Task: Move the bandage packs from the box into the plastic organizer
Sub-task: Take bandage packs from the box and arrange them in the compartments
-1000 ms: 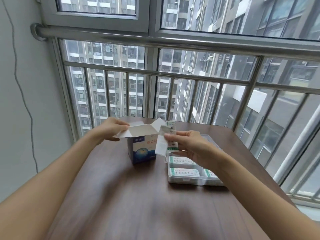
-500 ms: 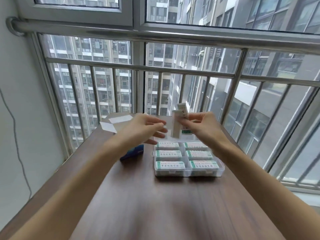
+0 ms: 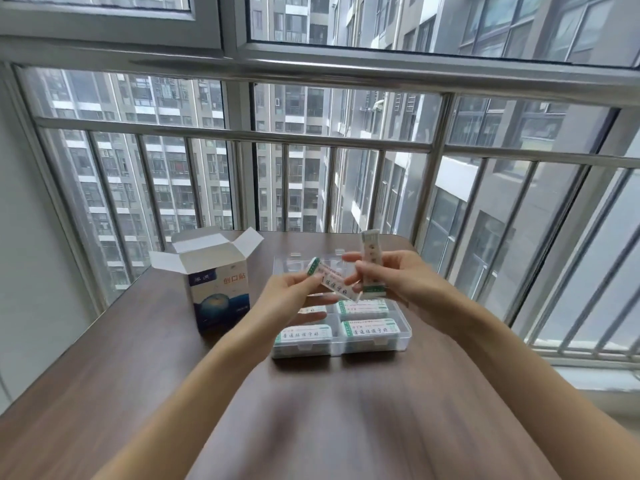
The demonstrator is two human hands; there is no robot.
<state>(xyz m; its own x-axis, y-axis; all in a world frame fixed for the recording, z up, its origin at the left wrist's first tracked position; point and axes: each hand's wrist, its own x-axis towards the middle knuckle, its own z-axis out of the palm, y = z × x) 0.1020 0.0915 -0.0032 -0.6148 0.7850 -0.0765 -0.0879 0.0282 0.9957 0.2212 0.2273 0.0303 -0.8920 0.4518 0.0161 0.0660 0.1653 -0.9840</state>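
The left hand (image 3: 294, 296) is pinching one bandage pack (image 3: 334, 280) and the right hand (image 3: 388, 282) is gripping another pack (image 3: 371, 263) upright, both above the plastic organizer (image 3: 403, 336) near the table's (image 3: 138, 358) far edge. The box (image 3: 220, 292) is standing open toward the far left corner.

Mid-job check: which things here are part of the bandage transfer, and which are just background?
Job: box; organizer; pack in left hand; pack in right hand; packs already filed.
Background: table; window railing.
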